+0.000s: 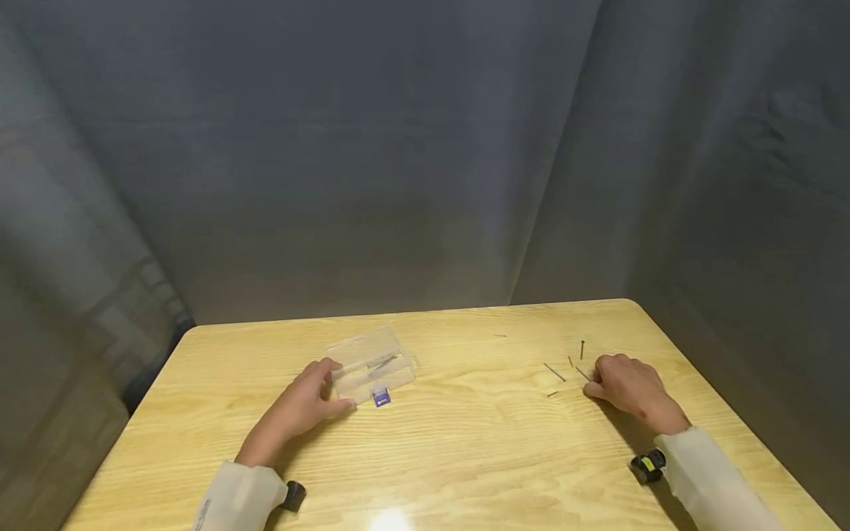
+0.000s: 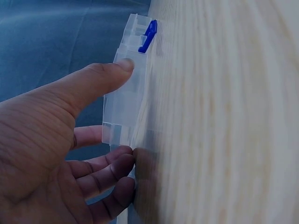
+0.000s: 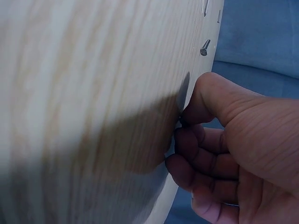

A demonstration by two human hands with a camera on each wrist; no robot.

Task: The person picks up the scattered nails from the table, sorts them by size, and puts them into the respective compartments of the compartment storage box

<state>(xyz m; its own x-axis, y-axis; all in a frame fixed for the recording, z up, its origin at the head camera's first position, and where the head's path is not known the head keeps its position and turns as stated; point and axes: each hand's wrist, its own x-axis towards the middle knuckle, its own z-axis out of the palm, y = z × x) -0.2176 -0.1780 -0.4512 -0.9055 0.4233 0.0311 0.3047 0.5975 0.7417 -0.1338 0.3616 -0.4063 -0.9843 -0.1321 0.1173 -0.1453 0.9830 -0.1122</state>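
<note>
A clear plastic case (image 1: pixel 358 386) with a blue latch (image 1: pixel 381 397) lies on the table, its lid folded back, with a few thin nails (image 1: pixel 382 362) inside. My left hand (image 1: pixel 307 398) holds its left end; in the left wrist view the thumb (image 2: pixel 110 77) presses the near wall while the other fingers curl at the end. Over on the right, my right hand (image 1: pixel 631 383) is down at the tabletop, thumb and forefinger pinched together at a nail (image 1: pixel 582 374). The fingertips mostly hide what is between them.
Several loose nails lie left of my right hand, among them a longer one (image 1: pixel 554 372) and a dark one (image 1: pixel 582 349). A small nail (image 1: pixel 500 336) lies near the back edge of the wooden table (image 1: pixel 451 442). Grey curtains (image 1: pixel 372 162) hang behind.
</note>
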